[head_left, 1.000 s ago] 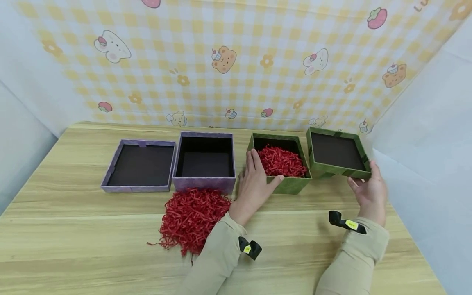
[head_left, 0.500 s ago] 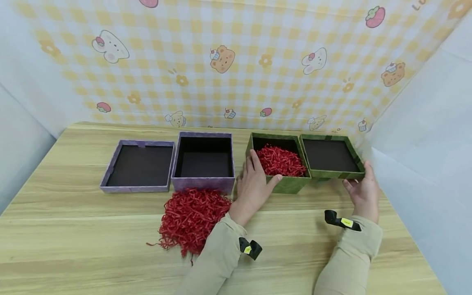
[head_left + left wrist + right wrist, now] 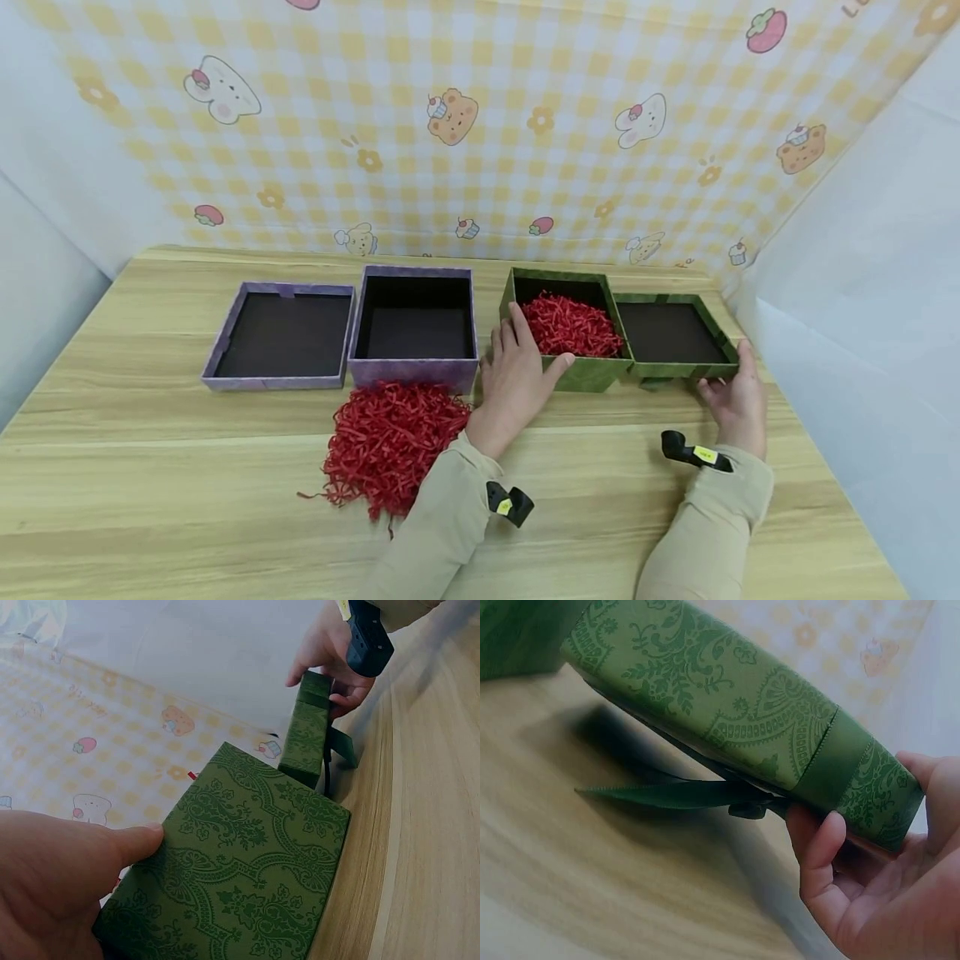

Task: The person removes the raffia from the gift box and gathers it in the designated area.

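Note:
A green patterned gift box (image 3: pixel 592 377) stands right of centre, filled with red shredded paper (image 3: pixel 572 325). My left hand (image 3: pixel 513 383) rests on its near left corner, fingers lying straight along the left side and thumb extended at the front rim. The green lid (image 3: pixel 682 369), dark inside facing up, is beside the box on the right. My right hand (image 3: pixel 738 404) grips the lid's near right corner, thumb at the outer side and fingers curled underneath. In the right wrist view, a dark green ribbon bow (image 3: pixel 667 795) hangs below the lid, which tilts above the table.
Left of centre stands an open purple box (image 3: pixel 416 372), its black inside bare. A purple lid (image 3: pixel 277 383) lies upturned to its left. In front of the purple box is a loose heap of red shredded paper (image 3: pixel 393 450). A checked cloth (image 3: pixel 495 183) hangs behind the wooden table (image 3: pixel 187 500).
My right hand has brought the green lid leftward and down, against the green box's right side. My left hand has stayed at the box. The purple box and paper heap have not moved.

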`<action>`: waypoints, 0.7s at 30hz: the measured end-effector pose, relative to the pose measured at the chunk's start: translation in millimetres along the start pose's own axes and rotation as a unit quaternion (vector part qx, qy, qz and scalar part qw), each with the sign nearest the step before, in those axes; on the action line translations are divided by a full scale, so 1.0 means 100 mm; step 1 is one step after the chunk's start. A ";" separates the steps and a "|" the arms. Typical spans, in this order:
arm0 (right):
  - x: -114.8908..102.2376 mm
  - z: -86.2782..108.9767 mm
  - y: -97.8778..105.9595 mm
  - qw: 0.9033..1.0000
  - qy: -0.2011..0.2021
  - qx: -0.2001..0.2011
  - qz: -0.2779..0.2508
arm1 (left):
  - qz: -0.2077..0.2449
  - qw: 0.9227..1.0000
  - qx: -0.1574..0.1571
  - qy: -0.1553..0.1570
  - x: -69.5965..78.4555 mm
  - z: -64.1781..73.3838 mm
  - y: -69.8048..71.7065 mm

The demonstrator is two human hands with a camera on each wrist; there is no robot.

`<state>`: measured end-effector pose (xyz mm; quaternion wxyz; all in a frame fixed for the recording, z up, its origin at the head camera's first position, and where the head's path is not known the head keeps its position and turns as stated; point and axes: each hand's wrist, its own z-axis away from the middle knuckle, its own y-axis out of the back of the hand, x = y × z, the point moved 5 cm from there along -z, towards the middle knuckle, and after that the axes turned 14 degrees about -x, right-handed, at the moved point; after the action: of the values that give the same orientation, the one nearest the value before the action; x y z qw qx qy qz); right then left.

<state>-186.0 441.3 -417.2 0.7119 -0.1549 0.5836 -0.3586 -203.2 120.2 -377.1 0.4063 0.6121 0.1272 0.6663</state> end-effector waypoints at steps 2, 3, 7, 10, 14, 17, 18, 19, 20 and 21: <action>0.01 0.00 0.03 1.000 -0.003 0.005 0.010 | 0.001 1.000 -0.001 0.000 0.00 0.00 0.00; 0.02 0.00 0.03 1.000 -0.005 0.007 0.016 | 0.002 1.000 -0.001 0.001 0.00 0.00 0.00; 0.04 -0.02 0.05 0.999 -0.018 0.012 0.029 | 0.005 1.000 0.000 0.001 -0.01 0.00 -0.01; 0.05 -0.02 0.06 0.999 -0.023 0.027 0.031 | 0.007 1.000 0.003 0.000 -0.01 -0.01 -0.01; 0.04 -0.02 0.08 0.997 -0.019 0.062 0.040 | 0.009 1.000 0.003 0.000 0.00 -0.01 0.00; 0.02 -0.02 0.09 0.992 -0.013 0.095 0.088 | 0.010 1.000 0.001 0.000 0.00 -0.01 0.00; 0.02 -0.02 0.08 0.988 -0.013 0.104 0.114 | 0.010 1.000 0.001 0.001 0.00 0.00 0.00; 0.01 -0.02 0.08 0.983 -0.015 0.111 0.145 | 0.010 1.000 0.000 0.001 0.00 -0.01 0.00; 0.01 -0.02 0.08 0.977 -0.018 0.119 0.174 | 0.010 1.000 0.000 0.001 0.00 -0.01 0.00; 0.00 -0.02 0.08 0.970 -0.020 0.125 0.206 | 0.009 1.000 -0.001 0.001 0.00 -0.01 -0.01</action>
<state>-185.4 446.8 -422.9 0.7955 0.0514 0.5392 -0.2715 -203.8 120.6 -377.8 0.4006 0.6123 0.1219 0.6706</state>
